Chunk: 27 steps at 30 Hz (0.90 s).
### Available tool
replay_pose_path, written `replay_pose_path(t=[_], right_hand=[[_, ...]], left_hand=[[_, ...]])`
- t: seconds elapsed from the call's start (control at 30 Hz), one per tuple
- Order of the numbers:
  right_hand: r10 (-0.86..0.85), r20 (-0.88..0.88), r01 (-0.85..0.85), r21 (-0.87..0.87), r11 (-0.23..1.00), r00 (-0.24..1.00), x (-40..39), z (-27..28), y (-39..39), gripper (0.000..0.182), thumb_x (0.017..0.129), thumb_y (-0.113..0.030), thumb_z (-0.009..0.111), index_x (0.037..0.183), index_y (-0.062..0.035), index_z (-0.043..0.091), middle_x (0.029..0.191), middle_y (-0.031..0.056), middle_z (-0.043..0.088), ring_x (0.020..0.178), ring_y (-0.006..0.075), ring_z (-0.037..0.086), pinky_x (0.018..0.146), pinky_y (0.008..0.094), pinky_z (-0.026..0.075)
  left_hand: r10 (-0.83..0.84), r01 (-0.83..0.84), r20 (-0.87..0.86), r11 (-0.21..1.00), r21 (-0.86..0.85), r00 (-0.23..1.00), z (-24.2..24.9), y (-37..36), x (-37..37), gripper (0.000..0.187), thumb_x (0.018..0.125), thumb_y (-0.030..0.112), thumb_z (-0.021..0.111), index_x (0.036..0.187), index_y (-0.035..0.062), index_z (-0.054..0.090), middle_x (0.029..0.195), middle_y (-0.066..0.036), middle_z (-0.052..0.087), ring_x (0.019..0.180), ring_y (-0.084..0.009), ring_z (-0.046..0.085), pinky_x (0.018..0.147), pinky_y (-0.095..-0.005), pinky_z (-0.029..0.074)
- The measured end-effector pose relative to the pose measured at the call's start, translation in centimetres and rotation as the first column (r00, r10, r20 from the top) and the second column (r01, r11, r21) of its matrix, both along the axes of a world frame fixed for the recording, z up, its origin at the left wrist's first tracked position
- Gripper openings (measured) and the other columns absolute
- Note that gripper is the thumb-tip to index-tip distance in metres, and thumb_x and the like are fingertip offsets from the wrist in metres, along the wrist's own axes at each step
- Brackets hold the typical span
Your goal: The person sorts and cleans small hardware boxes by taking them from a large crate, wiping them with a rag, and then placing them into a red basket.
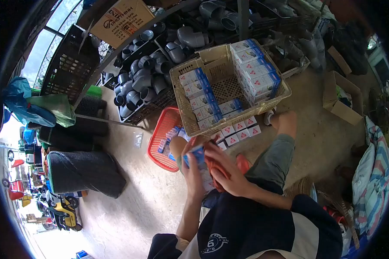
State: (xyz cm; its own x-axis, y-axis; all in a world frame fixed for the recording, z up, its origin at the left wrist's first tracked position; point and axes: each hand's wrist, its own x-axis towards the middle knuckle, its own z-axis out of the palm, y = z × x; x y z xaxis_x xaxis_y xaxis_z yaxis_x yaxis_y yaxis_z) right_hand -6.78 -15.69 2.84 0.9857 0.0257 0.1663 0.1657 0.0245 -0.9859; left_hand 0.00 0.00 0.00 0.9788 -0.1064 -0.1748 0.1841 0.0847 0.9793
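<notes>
Blue-and-white box point(197, 153) sits above our lap, pinched between left hand's point(193, 172) thumb and fingers. Right hand point(230, 176) curls round red item point(215, 169) beside it. Our knee point(177, 149) blocks part of red basket point(151, 146), ten o'clock. Beige crate point(242, 118) at one, floor boxes point(242, 133) at two, grey fittings point(142, 81) at eleven, dark roll point(84, 172) at nine.

Light source: daylight, entering along the left side. Upper-left window point(52, 39) and lower-left opening: overexposed, detail washed out. Floor point(142, 207): pale glare at lower left, duller toward the right. Right side and upper pipe crates point(147, 82): dim, shadowed. Lens: fisheye, strong curvature toward the edges, black vignette at the corners. Focus: carton lettering legible; hands point(207, 166) softly blurred; far-left background hazy.
</notes>
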Motion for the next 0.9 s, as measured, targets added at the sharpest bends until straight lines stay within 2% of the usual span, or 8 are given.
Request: replay_pose_path(t=[0.1, 0.17, 0.3, 0.43, 0.6, 0.67, 0.83, 0.9], right_hand=[[0.087, -0.037, -0.087, -0.003, 0.996, 0.996, -2.1, 0.2, 0.9, 0.052, 0.101, -0.013, 0.057, 0.15, -0.0054, 0.041, 0.161, 0.0191, 0.029, 0.15, 0.0356, 0.031, 0.119, 0.0431, 0.029], [0.015, 0.001, -0.015, -0.013, 1.0, 1.0, -2.1, 0.3, 0.9, 0.052, 0.101, -0.011, 0.055, 0.151, -0.0051, 0.04, 0.161, 0.019, 0.029, 0.149, 0.0353, 0.032, 0.119, 0.0428, 0.029], [-0.091, 0.021, 0.091, 0.006, 0.996, 0.996, 0.0, 1.3, 0.1, 0.052, 0.102, -0.008, 0.052, 0.152, -0.0051, 0.038, 0.161, 0.0181, 0.029, 0.149, 0.033, 0.032, 0.119, 0.0414, 0.029], [-0.192, -0.103, 0.214, 0.281, 0.936, 0.976, 2.0, 1.0, -0.4, 0.045, 0.102, -0.007, 0.051, 0.147, -0.002, 0.046, 0.158, 0.0171, 0.036, 0.147, 0.0309, 0.036, 0.118, 0.0404, 0.03], [0.031, 0.336, 0.125, -0.432, 0.893, 0.941, 0.0, 3.1, -1.2, 0.041, 0.097, -0.013, 0.062, 0.138, -0.0116, 0.058, 0.155, 0.0205, 0.041, 0.136, 0.0275, 0.05, 0.111, 0.0413, 0.041], [0.035, 0.114, -0.014, -0.184, 0.983, 0.993, -1.7, 2.1, -1.3, 0.044, 0.098, -0.014, 0.062, 0.141, -0.0107, 0.055, 0.154, 0.0207, 0.041, 0.135, 0.0282, 0.05, 0.111, 0.0412, 0.041], [0.089, -0.321, 0.072, 0.457, 0.886, 0.943, -1.7, 0.2, -0.9, 0.045, 0.107, -0.016, 0.048, 0.149, -0.0036, 0.043, 0.151, 0.0128, 0.047, 0.132, 0.0214, 0.051, 0.112, 0.0351, 0.038], [0.082, -0.204, 0.023, 0.465, 0.885, 0.975, -0.5, 0.6, -2.0, 0.045, 0.108, -0.015, 0.044, 0.152, -0.0041, 0.041, 0.154, 0.0104, 0.043, 0.139, 0.0195, 0.043, 0.116, 0.0341, 0.032]], left_hand=[[-0.001, -0.098, -0.267, 0.929, -0.358, 0.964, 0.5, 1.7, 0.6, 0.055, 0.108, 0.047, 0.043, 0.145, 0.0056, 0.045, 0.134, -0.01, 0.056, 0.12, -0.0197, 0.057, 0.104, -0.0342, 0.044], [0.014, -0.017, -0.039, 0.996, -0.082, 0.999, 2.4, -0.7, -0.4, 0.064, 0.107, 0.056, 0.036, 0.142, 0.0033, 0.046, 0.135, -0.009, 0.054, 0.12, -0.0193, 0.055, 0.105, -0.0361, 0.044], [-0.098, 0.099, -0.025, 0.994, 0.052, 0.995, 3.7, -1.8, -1.7, 0.05, 0.108, 0.033, 0.049, 0.148, 0.0048, 0.039, 0.135, -0.011, 0.054, 0.122, -0.0191, 0.055, 0.104, -0.0323, 0.044], [-0.193, 0.196, -0.05, 0.978, 0.065, 0.98, 5.1, -3.0, -2.8, 0.05, 0.102, 0.019, 0.059, 0.146, 0.0027, 0.041, 0.139, -0.012, 0.052, 0.126, -0.0195, 0.052, 0.107, -0.0324, 0.042], [0.015, -0.017, -0.029, 0.999, -0.041, 0.999, 2.6, -1.8, -1.2, 0.054, 0.106, 0.041, 0.049, 0.146, 0.0065, 0.041, 0.132, -0.011, 0.057, 0.121, -0.0197, 0.057, 0.104, -0.035, 0.046], [0.157, -0.175, -0.116, 0.97, -0.171, 0.981, 4.2, -2.4, -0.5, 0.06, 0.107, 0.053, 0.039, 0.148, 0.0099, 0.04, 0.127, -0.011, 0.062, 0.117, -0.0207, 0.06, 0.101, -0.0356, 0.049], [0.028, -0.035, -0.027, 0.94, -0.339, 0.999, 3.8, -2.8, -1.3, 0.064, 0.108, 0.055, 0.034, 0.156, 0.0132, 0.033, 0.143, -0.01, 0.052, 0.13, -0.0236, 0.052, 0.11, -0.0406, 0.042], [-0.021, 0.021, 0.004, 0.966, -0.258, 1.0, 3.4, -2.8, -1.3, 0.065, 0.108, 0.055, 0.032, 0.158, 0.0141, 0.03, 0.149, -0.01, 0.047, 0.136, -0.0248, 0.047, 0.115, -0.0419, 0.037]])
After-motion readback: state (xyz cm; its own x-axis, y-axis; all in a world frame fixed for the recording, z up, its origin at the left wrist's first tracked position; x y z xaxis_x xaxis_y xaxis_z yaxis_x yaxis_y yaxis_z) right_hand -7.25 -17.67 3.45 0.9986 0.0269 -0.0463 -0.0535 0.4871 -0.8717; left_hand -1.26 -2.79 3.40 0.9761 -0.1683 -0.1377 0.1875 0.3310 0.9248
